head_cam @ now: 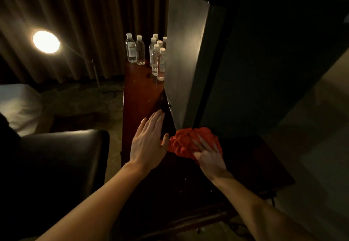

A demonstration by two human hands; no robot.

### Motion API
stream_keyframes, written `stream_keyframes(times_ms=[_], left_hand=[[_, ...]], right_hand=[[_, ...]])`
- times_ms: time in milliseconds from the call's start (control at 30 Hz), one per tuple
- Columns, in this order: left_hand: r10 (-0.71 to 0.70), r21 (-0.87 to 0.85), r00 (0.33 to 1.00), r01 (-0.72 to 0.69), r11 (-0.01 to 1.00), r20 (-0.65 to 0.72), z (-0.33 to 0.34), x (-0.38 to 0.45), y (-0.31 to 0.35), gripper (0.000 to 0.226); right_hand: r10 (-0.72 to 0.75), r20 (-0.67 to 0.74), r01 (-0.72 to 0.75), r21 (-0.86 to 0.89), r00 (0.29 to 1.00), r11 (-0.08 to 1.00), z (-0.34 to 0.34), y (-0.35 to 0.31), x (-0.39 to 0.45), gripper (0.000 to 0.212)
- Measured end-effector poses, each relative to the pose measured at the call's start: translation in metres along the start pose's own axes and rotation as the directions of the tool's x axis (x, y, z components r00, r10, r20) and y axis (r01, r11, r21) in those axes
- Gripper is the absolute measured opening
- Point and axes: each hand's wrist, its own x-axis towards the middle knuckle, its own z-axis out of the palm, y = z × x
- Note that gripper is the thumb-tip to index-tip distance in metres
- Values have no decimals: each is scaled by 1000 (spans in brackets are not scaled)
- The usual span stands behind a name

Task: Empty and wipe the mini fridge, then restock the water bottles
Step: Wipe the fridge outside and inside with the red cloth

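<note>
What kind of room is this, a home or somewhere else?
Probably a hotel room, though I can't be sure. A mini fridge stands on a wooden table beside a cluster of identical water bottles. Heavy curtains cover the wall, and a white bed corner shows at left.

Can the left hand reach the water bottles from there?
Probably yes, with a stretch. The left hand is open, and bare table lies between it and the bottles, nothing blocking.
</note>
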Motion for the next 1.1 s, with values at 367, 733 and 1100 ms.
stream_keyframes(times_ms=[367,733,1100], left_hand=[[108,-50,988,-114,992,-110,-101,65,49,67],[143,-147,963,-179,973,-228,-216,119,86,70],[310,-46,933,-323,945,-182,-239,193,120,60]], right_hand=[[141,-510,-34,213,848,976,-221,28,72,57],[408,-589,-227,358,698,906,-368,40,81,67],[337,-225,-241,365,914,899,-406,93,145,65]])
